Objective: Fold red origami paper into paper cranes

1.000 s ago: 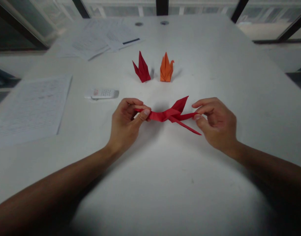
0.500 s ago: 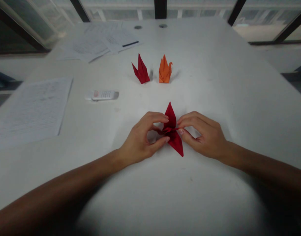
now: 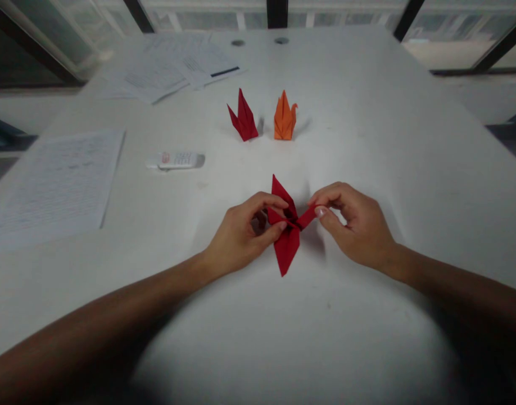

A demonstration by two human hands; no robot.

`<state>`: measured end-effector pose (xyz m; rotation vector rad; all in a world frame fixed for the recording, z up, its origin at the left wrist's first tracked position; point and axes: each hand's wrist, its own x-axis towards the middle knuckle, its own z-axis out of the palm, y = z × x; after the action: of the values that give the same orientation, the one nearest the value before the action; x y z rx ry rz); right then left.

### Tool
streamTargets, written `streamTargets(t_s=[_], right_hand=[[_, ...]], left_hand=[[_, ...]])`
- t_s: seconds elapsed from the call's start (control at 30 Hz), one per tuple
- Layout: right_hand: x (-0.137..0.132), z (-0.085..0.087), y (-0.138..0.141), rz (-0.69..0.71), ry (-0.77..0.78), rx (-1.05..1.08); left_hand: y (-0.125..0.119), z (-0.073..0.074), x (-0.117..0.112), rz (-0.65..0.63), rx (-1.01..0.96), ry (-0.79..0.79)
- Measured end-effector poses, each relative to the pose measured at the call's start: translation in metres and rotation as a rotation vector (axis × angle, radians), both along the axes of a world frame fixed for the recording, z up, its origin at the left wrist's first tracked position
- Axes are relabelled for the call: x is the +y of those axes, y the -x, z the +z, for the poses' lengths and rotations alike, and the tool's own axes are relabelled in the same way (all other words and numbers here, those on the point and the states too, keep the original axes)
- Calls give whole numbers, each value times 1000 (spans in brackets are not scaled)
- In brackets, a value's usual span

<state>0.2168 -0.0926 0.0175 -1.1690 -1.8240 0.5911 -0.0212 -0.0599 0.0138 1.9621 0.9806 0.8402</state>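
Red folded paper is in both my hands, over the near half of the desk, about midway between its left and right edges. My left hand has it from the left: thumb in front, forefinger behind, fingers curved with only a small gap at the tips and the paper's middle between them. My right hand has thumb and fingertips closed in a tight pinch on the end of the narrow strip that sticks out to the right, angled slightly toward the far edge. Two pointed flaps spread from the middle, one toward the far edge, one toward the near edge. Can't tell if the paper touches the desk; shadow beside it, under the strip. Farther off, toward the far edge: dark red crane and orange crane, both upright, side by side, apart, orange one on the right with its bent tip to the right. White labelled item lies flat left of my hands. Printed sheets by the left edge; loose papers overlap at the far left corner. Two round fittings near the far edge.
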Motion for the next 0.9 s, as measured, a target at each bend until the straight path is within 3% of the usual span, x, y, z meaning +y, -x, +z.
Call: streamTargets(t_s=[0.17,0.3,0.63,0.9], right_hand=[[3,-10,-4,-52,150,126],[4,-14,-4,12,228,143],[7,-16,-2,36,258,82],[11,-23,-2,7,259,164]], left_hand=[[1,-3,1,0,-66,70],[0,-3,1,3,-30,46],[3,-9,3,-33,-73,89],[3,-8,3,-6,-77,118]])
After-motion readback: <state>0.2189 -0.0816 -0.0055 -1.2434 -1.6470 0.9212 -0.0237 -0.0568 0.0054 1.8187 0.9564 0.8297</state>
